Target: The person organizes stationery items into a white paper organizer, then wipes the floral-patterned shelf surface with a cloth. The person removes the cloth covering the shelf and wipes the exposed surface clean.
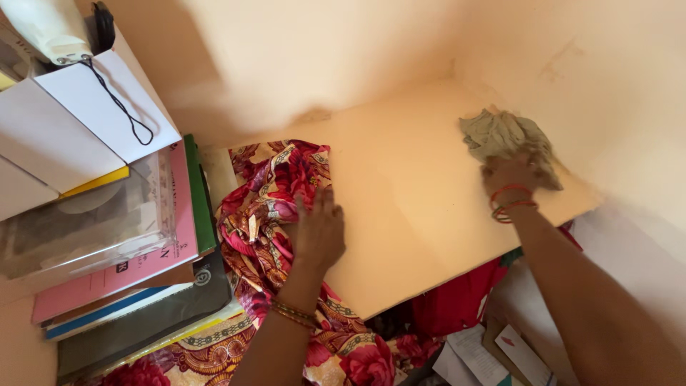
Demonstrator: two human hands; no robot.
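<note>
A: Biggest first. What's the surface?
B: Bare peach shelf (414, 207) set into a wall corner, front edge running diagonally across the view. Looks like it's being wiped.

A: Left side?
B: Stack of books and folders (136, 286), pink cover on top, green and dark ones under it, with a clear plastic box (86, 229) resting on top. White boxes (78, 121) above those, with a black cord looped over one.

A: The fabric?
B: Red floral cloth (275, 214) bunched at the shelf's left end, spilling down over the front edge. Long axis runs roughly top to bottom in the view. My read: shoved aside to leave the shelf bare.

A: Left hand?
B: Left hand (318, 229) lies flat on the floral cloth at its right edge, fingers (314, 204) spread and pointing toward the wall. Pressing, not gripping. Probably pinning the cloth back.

A: Right hand?
B: Right hand (511, 175) at the far right of the shelf near the corner, red bangles at the wrist. Fingers closed around a crumpled beige rag (504, 136), which bulges out past the knuckles toward the wall. Wadded lump, no clear long axis.

A: Below the shelf?
B: Red fabric and loose papers (486, 357).
</note>
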